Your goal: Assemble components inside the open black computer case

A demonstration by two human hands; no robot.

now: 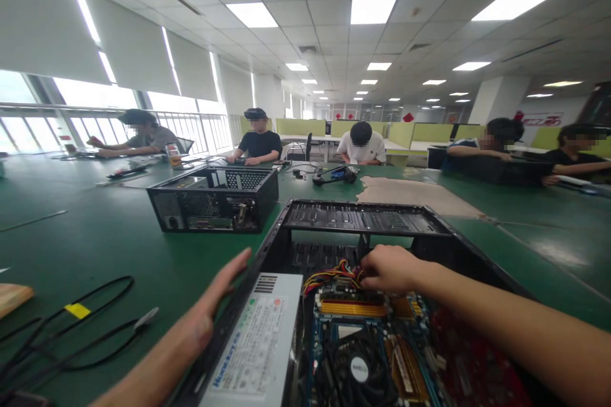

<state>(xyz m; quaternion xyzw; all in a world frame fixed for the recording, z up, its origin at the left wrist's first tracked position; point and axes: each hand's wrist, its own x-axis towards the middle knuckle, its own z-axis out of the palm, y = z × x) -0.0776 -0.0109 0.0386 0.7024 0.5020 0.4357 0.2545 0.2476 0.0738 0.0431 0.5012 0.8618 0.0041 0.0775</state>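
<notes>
A black computer case [365, 219] lies open in front of me. Inside it at the left sits a silver power supply [255, 337] with a printed label. A blue motherboard [315, 343] carries a black CPU fan [358, 365] and memory slots. My right hand [391, 269] reaches in from the right, its fingers closed at the end of a bundle of red, yellow and black power cables [329, 276]; the fingertips are partly hidden. Along the case's left outer side my left hand [217, 296] is held with fingers stretched out, holding nothing. A dark red card [472, 343] lies below my right forearm.
A second open computer case [214, 200] stands ahead on the green table [114, 229]. Black cables [71, 337] and a wooden piece [14, 297] lie at the left. Several people sit around the table. A torn brown sheet [415, 196] lies beyond my case.
</notes>
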